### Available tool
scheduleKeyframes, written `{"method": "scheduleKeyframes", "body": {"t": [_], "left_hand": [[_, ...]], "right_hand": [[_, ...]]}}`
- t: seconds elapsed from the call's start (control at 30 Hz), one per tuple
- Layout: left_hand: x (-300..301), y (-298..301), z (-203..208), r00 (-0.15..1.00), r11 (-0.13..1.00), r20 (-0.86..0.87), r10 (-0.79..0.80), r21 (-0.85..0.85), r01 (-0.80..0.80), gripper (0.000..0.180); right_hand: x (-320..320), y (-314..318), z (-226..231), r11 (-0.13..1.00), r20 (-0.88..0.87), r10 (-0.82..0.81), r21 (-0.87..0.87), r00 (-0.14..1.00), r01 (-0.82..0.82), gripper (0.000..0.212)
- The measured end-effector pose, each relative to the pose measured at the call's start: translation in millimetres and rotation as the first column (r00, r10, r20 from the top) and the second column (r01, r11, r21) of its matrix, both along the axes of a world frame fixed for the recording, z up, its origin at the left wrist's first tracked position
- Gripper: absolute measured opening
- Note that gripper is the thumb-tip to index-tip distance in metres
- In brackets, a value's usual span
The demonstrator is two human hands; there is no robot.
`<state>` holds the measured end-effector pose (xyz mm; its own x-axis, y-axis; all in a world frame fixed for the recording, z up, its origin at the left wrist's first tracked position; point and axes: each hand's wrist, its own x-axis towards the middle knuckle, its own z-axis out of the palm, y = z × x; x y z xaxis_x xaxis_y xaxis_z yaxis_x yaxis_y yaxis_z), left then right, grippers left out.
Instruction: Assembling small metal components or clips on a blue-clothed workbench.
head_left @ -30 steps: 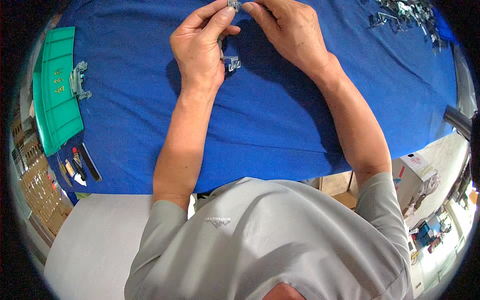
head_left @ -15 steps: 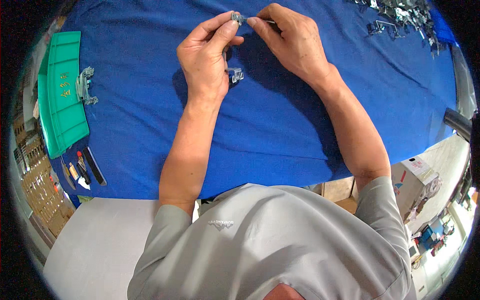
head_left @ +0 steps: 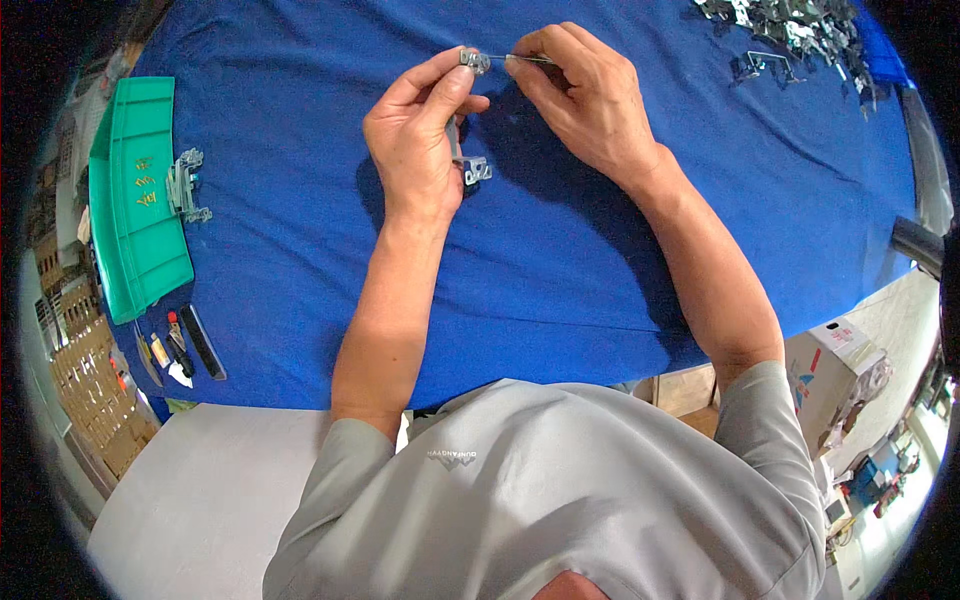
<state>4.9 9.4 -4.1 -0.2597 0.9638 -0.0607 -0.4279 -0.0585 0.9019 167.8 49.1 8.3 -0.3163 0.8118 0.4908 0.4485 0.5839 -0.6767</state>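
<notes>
My left hand is closed on a clear plastic bracket. One end of the bracket is pinched between thumb and forefinger, while its other end sticks out beside the heel of the palm. The palm and fingers hide most of its middle. To the right, my right hand pinches a thin straight rod, roughly level, that points at the bracket's far end. Whether the rod's tip touches the bracket is too fine to tell. Both hands are raised above the blue cloth.
A green tray lies at the left, with several clear plastic brackets at its right edge. Below it lie a black bar and small hand tools. A heap of black and clear parts covers the far right corner.
The gap between my hands has widened slightly, and more of the rod shows. My left hand still grips the bracket. The whole view has shifted a little.
</notes>
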Motion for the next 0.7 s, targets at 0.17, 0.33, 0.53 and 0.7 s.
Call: {"method": "scheduleKeyframes", "body": {"t": [0.17,0.33,0.53,0.7], "left_hand": [[0.3,-0.5,3.0,1.0,1.0,-0.004,0.006,-0.025,-0.006,0.018],[2.4,-1.3,2.5,1.0,1.0,-0.004,0.01,-0.02,-0.01,0.018],[3.2,-2.3,1.0,0.999,1.0,-0.05,0.009,-0.009,-0.01,0.019],[2.2,-2.3,4.7,0.993,0.999,-0.118,-0.016,-0.032,0.013,0.019]], "right_hand": [[-0.7,-1.8,3.4,1.0,-0.015,0.012,0.01,1.0,-0.012,0.012],[-1.3,-2.7,3.2,0.999,-0.002,0.019,0.045,1.0,-0.019,0.012],[-1.4,-2.0,3.7,0.998,0.006,0.02,0.056,1.0,-0.02,0.011],[0.4,0.1,-1.0,0.998,0.024,0.033,0.047,0.999,-0.034,0.011]]}}
